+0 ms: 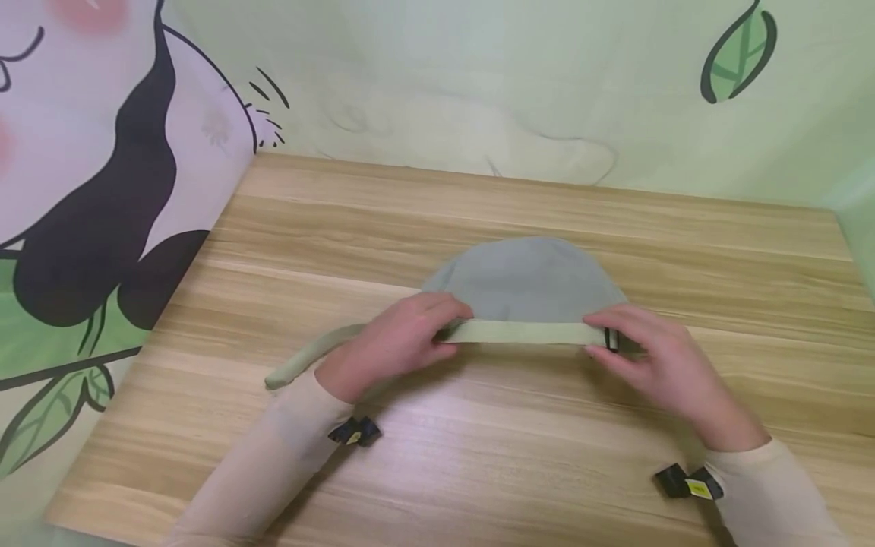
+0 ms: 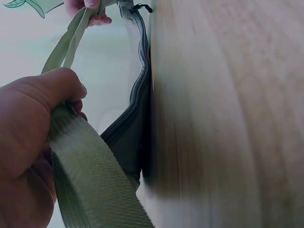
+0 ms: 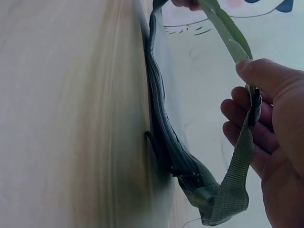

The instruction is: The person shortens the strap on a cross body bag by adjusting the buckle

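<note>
A grey-green zippered bag (image 1: 529, 277) with a rounded top lies on the wooden table. Its pale green webbing strap (image 1: 519, 332) is stretched between my two hands along the bag's near side. My left hand (image 1: 403, 330) grips the strap toward its left part, and a loose length trails left behind the wrist. My right hand (image 1: 659, 357) pinches the strap beside a black slider buckle (image 3: 255, 107). In the left wrist view the dark zipper (image 2: 137, 80) runs along the bag's edge. A zipper pull (image 3: 185, 174) shows in the right wrist view.
The wood-grain table (image 1: 307, 228) extends around the bag on all sides. Behind it stands a pale green backdrop (image 1: 444, 91) with a printed leaf, and a panda print (image 1: 89, 228) covers the left side. Dark wrist-worn pieces (image 1: 355, 431) sit at both sleeves.
</note>
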Demonstrator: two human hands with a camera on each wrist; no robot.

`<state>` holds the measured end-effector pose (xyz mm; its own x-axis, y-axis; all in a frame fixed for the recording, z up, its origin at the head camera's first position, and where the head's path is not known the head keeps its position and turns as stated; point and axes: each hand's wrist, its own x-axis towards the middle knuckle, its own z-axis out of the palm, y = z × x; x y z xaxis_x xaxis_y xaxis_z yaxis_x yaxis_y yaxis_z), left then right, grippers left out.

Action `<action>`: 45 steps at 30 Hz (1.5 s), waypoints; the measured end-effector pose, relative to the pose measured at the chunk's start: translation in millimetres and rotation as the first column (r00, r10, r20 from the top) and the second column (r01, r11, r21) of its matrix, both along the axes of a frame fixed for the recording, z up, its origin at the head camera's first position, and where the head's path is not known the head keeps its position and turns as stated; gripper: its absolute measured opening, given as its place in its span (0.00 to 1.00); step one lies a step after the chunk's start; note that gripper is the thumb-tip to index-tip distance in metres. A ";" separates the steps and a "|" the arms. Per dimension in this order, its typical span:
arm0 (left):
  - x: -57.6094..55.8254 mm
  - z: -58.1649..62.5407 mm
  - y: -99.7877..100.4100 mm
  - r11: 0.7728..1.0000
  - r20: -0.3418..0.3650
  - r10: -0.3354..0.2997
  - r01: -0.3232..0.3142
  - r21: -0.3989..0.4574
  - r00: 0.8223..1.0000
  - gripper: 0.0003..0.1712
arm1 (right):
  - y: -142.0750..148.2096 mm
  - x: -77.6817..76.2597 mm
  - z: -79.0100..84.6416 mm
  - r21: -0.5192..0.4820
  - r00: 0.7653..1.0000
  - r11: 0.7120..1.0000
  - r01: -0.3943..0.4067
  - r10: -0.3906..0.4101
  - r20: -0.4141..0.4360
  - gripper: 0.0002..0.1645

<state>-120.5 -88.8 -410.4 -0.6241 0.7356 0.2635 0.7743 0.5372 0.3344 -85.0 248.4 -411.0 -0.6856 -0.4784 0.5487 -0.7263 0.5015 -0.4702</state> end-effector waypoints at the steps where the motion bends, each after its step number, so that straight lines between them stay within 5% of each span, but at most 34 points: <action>1: 0.0 0.1 -1.1 1.000 -0.002 0.007 -0.007 -0.001 1.000 0.22 | 1.2 -0.7 0.1 -0.003 1.000 1.000 -0.003 0.003 -0.004 0.26; 6: -1.4 0.2 -5.7 0.999 -0.013 0.021 -0.021 0.038 1.000 0.20 | 5.6 -2.8 1.2 -0.017 1.000 1.000 0.008 -0.008 -0.014 0.20; 12: -3.9 -0.3 -8.3 0.994 -0.009 -0.041 0.041 0.101 0.999 0.18 | 6.4 -2.6 1.7 -0.040 1.000 0.999 0.012 -0.013 -0.016 0.19; 19: -3.7 -1.8 -10.4 0.994 -0.022 -0.074 0.076 0.083 0.997 0.13 | 3.5 -2.3 -1.0 -0.085 1.000 0.996 -0.002 0.001 -0.015 0.19; 33: -2.3 0.5 13.3 0.976 0.059 -0.160 0.149 0.158 0.985 0.22 | -9.1 0.0 0.8 -0.116 1.000 0.993 -0.025 0.026 0.007 0.20; 45: -0.4 -0.8 21.1 0.986 0.016 -0.109 0.106 0.131 0.994 0.24 | -12.2 2.7 3.2 -0.106 1.000 0.994 0.005 -0.002 0.026 0.25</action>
<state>-120.9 -67.6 -411.2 -0.5500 0.7592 0.3479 0.8166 0.4018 0.4144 -82.4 236.2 -407.7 -0.7015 -0.4163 0.5784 -0.7117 0.4504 -0.5390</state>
